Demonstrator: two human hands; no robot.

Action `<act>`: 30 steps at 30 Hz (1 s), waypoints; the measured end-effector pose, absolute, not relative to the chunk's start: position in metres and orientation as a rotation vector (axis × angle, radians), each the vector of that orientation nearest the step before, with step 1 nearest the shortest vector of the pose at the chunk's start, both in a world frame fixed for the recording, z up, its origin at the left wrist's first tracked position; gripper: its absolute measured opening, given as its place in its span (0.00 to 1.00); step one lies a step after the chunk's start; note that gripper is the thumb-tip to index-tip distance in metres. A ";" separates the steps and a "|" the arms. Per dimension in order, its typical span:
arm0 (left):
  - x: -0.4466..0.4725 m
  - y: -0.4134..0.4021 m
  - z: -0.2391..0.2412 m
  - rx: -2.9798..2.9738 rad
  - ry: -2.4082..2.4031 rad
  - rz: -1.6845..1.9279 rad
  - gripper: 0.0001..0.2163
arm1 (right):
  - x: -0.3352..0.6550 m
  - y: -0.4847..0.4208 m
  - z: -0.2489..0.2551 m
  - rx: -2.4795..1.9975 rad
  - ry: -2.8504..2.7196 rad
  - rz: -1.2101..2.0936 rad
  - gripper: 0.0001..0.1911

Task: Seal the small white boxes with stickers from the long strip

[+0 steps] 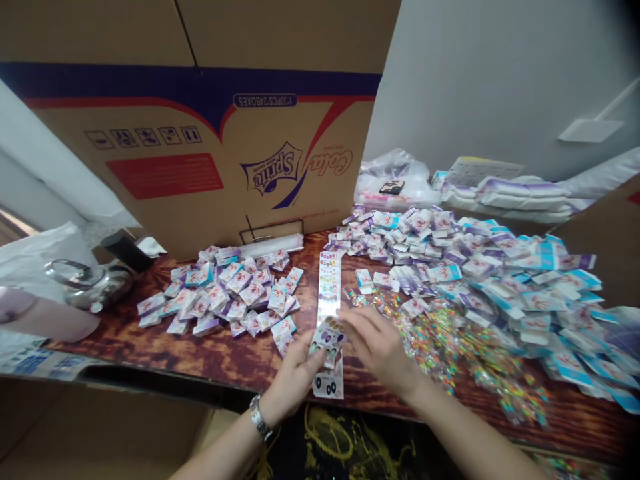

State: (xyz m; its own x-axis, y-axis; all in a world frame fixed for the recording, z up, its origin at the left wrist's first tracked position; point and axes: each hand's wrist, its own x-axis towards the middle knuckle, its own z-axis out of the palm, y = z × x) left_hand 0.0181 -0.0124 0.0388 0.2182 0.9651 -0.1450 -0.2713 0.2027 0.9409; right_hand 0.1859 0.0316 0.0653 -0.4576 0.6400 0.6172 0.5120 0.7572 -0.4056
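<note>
A long printed sticker strip point(329, 280) runs from the middle of the wooden table toward me, its lower end hanging by the table's front edge. Small coloured round designs cover it in rows. My left hand point(297, 368), with a metal watch on the wrist, is closed on a folded part of the strip, thumb on top. Over the same fold, my right hand point(379, 343) has its fingers bent together at the strip's upper edge. Its fingertips are partly hidden, so I cannot make out whether they grip the paper.
Small filled boxes point(235, 293) are heaped at left. Flat cartons point(500, 267) pile up at right, beside clear packets of coloured beads point(450, 340). A big cardboard box point(215, 153) stands behind; a metal kettle point(95, 287) and pink bottle point(50, 320) stand far left.
</note>
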 end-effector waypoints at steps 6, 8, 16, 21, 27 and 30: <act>0.029 -0.009 0.047 0.553 0.728 1.154 0.16 | 0.181 0.008 0.058 -0.657 -2.436 -0.163 0.16; 0.027 -0.008 0.049 0.498 0.672 1.113 0.19 | 0.180 0.007 0.053 -0.679 -2.436 -0.123 0.16; 0.024 -0.013 0.042 0.577 0.724 1.022 0.20 | 0.183 0.027 0.064 -0.984 -2.087 0.472 0.13; 0.023 -0.014 0.038 0.692 0.785 0.964 0.22 | 0.182 0.046 0.076 -1.027 -2.036 0.475 0.12; 0.020 -0.012 0.038 0.793 0.835 0.902 0.18 | 0.177 0.058 0.079 -1.069 -2.047 0.464 0.12; 0.020 -0.011 0.037 0.825 0.844 0.932 0.17 | 0.177 0.061 0.079 -1.070 -2.047 0.443 0.13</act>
